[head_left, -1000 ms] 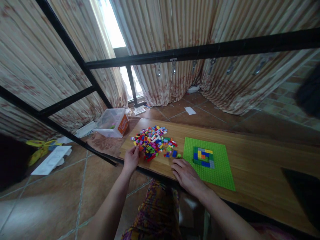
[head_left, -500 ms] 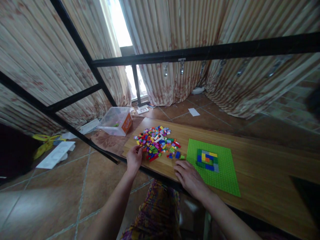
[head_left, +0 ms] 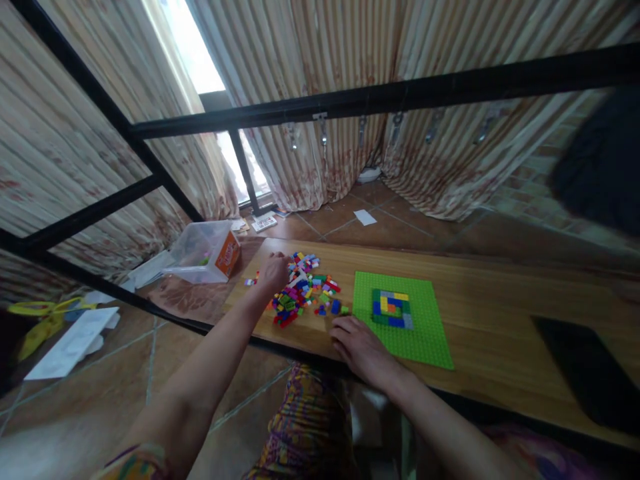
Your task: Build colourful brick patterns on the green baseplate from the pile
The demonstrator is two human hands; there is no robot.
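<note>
Desk [head_left: 493, 303]: wood top, dark near edge, long axis left to right.

Right hand [head_left: 360, 343]: at the near edge, between brick pile and baseplate; palm down, fingers bent; whether a brick is under them, cannot tell.

Black flat item [head_left: 585, 370]: towards the right end, long axis slanting from far left to near right.

Green baseplate [head_left: 427, 343]: one, flat, studs up; about square, no clear long axis; sides roughly in line with the desk's edges; near side close to the near edge.

Brick figure [head_left: 393, 309]: on the baseplate, towards its far left corner; nested squares in green, blue, grey and yellow, sides parallel to the plate's.

Lime brick [head_left: 345, 310] and blue brick [head_left: 335, 307]: just beyond the right fingertips, left of the plate.

Long red brick [head_left: 286, 321]: near rim of the pile, long axis slanting, right end farther off.

Brick pile [head_left: 313, 283]: mixed colours, bricks pointing all ways, towards the desk's far left corner.

Left hand [head_left: 274, 272]: over the pile's left part, back uppermost; fingers hidden, grasp cannot be told.

Clear bin [head_left: 193, 253]: beyond the left end, orange label facing right.
</note>
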